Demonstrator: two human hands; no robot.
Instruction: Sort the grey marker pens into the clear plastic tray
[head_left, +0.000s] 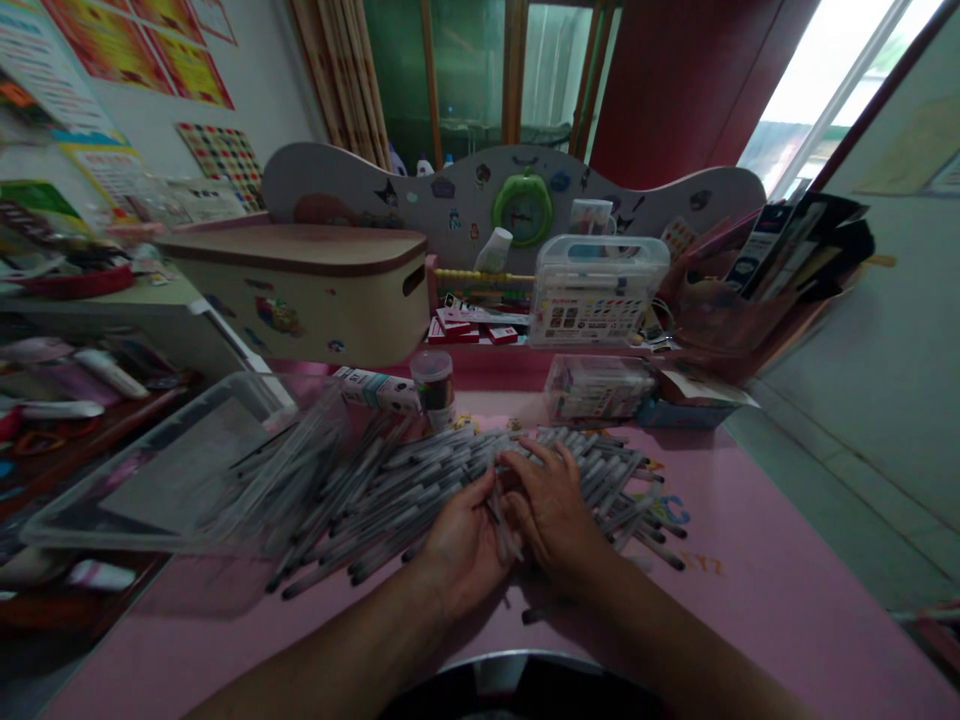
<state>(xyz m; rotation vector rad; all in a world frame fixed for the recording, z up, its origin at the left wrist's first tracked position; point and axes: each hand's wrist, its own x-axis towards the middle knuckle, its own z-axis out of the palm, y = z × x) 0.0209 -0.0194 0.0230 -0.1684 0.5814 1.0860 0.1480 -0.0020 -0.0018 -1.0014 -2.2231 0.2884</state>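
Near side of pink desk (787,610), centre: I saw L hand (466,545) closed round pale pens (504,525) (blurred, count unclear), R hand (556,510) bent over them, grip couldn't tell. Pen pile (420,483) spread just beyond; clear tray (94,547) at left.

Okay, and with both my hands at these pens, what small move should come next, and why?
I'd probably keep your left hand around the pens it seems to hold and use your right hand to pick up the loose pen: its dark end shows apart from the pile, closer to you.
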